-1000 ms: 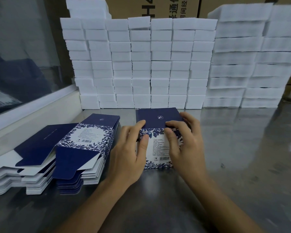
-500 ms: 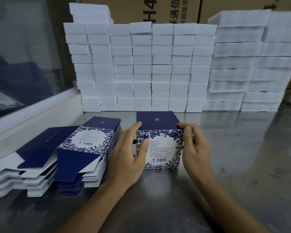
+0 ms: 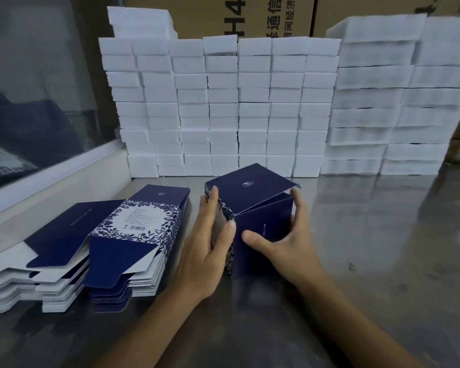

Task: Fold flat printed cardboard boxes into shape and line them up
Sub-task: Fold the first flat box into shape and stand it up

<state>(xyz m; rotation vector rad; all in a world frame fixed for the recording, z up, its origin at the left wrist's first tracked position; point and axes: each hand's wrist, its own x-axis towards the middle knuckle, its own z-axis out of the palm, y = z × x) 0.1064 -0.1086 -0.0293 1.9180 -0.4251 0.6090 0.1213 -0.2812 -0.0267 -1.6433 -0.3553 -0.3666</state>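
A folded navy box (image 3: 260, 224) with a floral side stands on the steel table (image 3: 383, 248), turned so a corner faces me. Its top lid with a small white logo stands slightly ajar. My left hand (image 3: 207, 243) grips its left floral side, thumb on the front corner edge. My right hand (image 3: 284, 240) holds the plain navy face, thumb on the front and fingers wrapped round the right edge. Two stacks of flat printed boxes (image 3: 128, 235) lie to the left.
A wall of stacked white foam blocks (image 3: 223, 107) runs along the back of the table, with wider foam stacks (image 3: 398, 96) at the right. Brown cartons (image 3: 250, 14) stand behind. A glass panel with a white ledge (image 3: 51, 181) borders the left.
The box has been rotated: the labelled floral face that faced me now points left, and a plain navy face shows. The lid has lifted slightly. Both hands shifted round with it.
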